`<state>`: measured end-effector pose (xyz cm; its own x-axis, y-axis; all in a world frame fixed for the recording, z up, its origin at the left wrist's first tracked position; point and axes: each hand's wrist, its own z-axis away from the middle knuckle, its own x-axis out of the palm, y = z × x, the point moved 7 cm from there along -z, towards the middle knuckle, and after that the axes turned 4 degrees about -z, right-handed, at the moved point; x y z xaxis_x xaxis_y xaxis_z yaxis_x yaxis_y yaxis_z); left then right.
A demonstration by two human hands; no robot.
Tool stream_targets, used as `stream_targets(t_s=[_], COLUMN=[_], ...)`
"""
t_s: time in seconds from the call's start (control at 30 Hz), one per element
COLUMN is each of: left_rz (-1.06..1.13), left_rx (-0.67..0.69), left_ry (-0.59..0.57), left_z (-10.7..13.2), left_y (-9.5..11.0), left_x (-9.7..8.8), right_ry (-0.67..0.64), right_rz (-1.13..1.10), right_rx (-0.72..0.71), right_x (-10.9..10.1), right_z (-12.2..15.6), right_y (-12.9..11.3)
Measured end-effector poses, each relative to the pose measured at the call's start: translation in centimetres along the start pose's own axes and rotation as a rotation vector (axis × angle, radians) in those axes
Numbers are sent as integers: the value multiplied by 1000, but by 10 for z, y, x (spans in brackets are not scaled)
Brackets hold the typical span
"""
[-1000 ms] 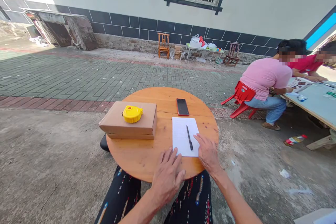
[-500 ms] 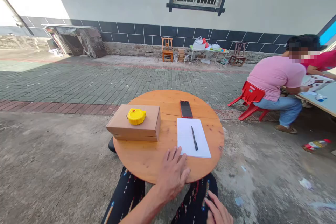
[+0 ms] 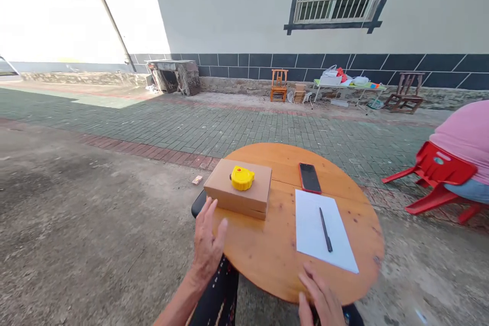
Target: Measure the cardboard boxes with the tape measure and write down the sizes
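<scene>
Could bonk box (image 3: 237,199) at 10 o'clock on table (image 3: 275,249) with left hand (image 3: 208,242), fingers-apart like right hand (image 3: 321,299), and lose tape measure (image 3: 242,179)

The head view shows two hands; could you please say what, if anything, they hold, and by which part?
Nothing is held: the left hand open near the cardboard box, the right hand empty at the near edge of the table.

Our bare left grip (image 3: 208,239) points forward, fingers extended and thumb spread wide, its bare forearm (image 3: 178,300) slanting up from below; our bare right grip (image 3: 323,303) sits lower, fingers loosely bent and parted.
</scene>
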<state>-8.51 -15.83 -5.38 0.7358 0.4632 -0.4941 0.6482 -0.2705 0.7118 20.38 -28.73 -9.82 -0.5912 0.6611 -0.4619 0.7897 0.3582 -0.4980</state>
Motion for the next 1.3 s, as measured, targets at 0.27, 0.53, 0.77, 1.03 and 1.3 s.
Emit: stream_targets(t_s=[0.27, 0.53, 0.77, 1.03, 1.3], left_rz=[406, 532, 667, 509, 355], left_rx=[-446, -444, -419, -392, -354], left_ry=[6, 9, -13, -101, -134], left_z=[-74, -91, -54, 31, 47], left_y=[-59, -61, -49, -68, -56], left_x=[3, 26, 19, 26, 34], right_ry=[-199, -418, -165, 259, 242], right_rz=[-18, 43, -470, -833, -907], right_rx=[-178, 75, 310, 503, 578], right_x=[83, 175, 112, 35, 26], right_z=[-166, -213, -180, -112, -85], right_y=[-70, -78, -56, -36, -17])
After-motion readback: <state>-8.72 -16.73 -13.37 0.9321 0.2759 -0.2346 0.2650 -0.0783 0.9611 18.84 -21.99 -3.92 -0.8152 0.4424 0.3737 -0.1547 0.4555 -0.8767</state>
